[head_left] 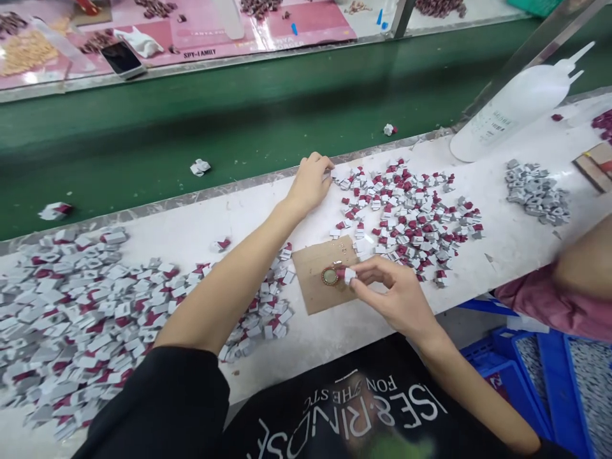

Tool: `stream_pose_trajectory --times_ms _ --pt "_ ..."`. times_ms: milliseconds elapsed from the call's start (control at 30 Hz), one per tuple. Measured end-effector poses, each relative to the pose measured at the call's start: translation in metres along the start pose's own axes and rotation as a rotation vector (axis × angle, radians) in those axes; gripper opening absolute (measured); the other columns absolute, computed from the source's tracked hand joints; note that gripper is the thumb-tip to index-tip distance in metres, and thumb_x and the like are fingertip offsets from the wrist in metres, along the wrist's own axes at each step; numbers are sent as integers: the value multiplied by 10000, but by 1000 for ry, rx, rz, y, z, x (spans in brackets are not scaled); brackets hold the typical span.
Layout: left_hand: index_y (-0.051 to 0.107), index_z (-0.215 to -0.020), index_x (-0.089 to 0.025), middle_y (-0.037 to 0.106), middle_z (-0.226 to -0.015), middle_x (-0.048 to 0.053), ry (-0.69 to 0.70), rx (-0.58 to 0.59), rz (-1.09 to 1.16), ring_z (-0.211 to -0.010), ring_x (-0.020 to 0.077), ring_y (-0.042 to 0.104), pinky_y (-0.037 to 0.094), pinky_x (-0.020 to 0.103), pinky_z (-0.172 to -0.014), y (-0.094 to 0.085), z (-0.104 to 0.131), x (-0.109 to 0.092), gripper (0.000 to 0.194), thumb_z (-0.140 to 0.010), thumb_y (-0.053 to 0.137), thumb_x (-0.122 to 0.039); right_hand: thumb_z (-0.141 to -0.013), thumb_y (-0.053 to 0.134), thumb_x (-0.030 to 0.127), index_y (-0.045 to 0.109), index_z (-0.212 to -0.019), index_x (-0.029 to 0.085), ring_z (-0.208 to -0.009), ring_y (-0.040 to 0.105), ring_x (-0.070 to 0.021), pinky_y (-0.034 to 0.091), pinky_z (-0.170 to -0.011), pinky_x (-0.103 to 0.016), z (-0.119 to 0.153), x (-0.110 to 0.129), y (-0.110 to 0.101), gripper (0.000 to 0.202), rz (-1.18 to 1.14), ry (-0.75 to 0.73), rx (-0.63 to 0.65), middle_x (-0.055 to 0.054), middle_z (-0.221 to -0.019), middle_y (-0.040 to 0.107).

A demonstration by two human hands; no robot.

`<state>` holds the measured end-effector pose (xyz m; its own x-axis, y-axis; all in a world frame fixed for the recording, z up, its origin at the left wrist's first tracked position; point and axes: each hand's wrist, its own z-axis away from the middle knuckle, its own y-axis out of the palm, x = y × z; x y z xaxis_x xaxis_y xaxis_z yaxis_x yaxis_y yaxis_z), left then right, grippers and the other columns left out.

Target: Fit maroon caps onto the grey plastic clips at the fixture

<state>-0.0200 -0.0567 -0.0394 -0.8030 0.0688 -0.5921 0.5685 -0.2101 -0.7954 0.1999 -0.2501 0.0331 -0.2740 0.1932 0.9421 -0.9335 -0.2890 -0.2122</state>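
My right hand pinches a small grey-and-maroon plastic piece between thumb and fingers. The piece's maroon end is at the rim of a small round dish with a beaded edge and a pale filling. Under the dish lies a square of brown cardboard. Farther off, my left hand rests by the table's far edge, fingers curled at the left end of a loose pile of grey-and-maroon pieces. What its fingertips hold, if anything, is hidden.
A larger heap of similar pieces covers the left side. A white squeeze bottle and a pile of grey parts are at the right. Beyond the edge runs a green belt carrying a few pieces. Another person's arm is at the right.
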Motion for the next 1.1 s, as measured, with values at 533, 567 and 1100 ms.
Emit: stream_pose_trajectory --times_ms 533,567,1100 --pt "819 -1079 -193 757 -855 59 -150 121 794 -802 213 737 634 398 -848 -42 80 -14 120 -978 779 -243 -1014 735 284 805 -1003 257 -774 785 -224 670 -698 -368 -2 1 6 75 178 -83 88 -39 -890 825" --pt "822 -1041 -193 766 -870 64 -164 146 838 -809 212 744 641 404 -858 -43 85 -13 112 -968 820 -278 -1015 734 280 803 -1003 258 -771 780 -224 665 -692 -366 -2 1 6 74 181 -88 88 -35 -873 815" --pt "853 -1100 -225 756 -883 22 -398 131 1190 -793 159 704 628 323 -821 -58 129 -23 283 -852 972 -292 -948 885 366 890 -1149 280 -846 807 -227 716 -771 -391 -22 12 -4 219 -175 17 -105 -36 -932 840"
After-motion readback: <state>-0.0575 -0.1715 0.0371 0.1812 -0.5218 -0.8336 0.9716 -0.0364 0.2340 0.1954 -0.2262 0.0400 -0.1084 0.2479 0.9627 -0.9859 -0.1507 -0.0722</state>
